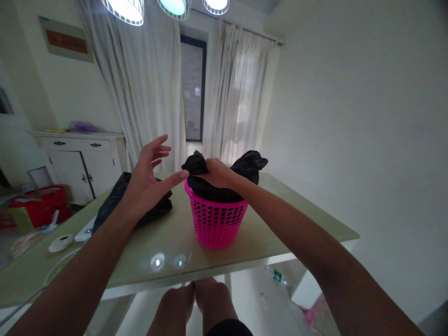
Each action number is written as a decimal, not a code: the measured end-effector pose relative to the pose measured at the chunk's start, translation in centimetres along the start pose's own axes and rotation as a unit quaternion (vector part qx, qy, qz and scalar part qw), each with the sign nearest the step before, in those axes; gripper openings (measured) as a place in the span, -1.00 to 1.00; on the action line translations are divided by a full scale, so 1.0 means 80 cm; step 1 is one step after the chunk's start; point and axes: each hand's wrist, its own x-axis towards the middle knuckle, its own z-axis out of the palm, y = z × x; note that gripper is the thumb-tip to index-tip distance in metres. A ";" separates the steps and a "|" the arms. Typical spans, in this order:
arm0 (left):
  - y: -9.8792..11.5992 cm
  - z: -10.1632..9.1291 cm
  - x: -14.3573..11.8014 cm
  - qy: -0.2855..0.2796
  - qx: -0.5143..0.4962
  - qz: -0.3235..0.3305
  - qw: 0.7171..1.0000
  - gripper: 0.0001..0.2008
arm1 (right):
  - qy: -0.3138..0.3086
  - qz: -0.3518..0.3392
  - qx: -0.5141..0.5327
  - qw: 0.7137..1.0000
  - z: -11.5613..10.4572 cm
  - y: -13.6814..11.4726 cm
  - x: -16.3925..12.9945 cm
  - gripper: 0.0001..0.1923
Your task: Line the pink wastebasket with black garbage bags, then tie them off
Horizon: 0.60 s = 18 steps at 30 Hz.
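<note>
A black bag (224, 179) is gripped by the right hand (217, 173) inside a pink basket (216, 219) on the worktop (168, 242), seemingly as lining; the left hand (149, 179) is held spread wide, thumb touching the bag.

No readable text, label, brand, number or sign on anything in view.

head view — forward-down, close over table (168, 242)
</note>
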 end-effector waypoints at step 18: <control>-0.080 0.105 0.006 0.022 -0.234 -0.122 0.964 -0.54 | 0.116 0.114 0.045 0.986 -0.205 0.128 -0.054 -0.71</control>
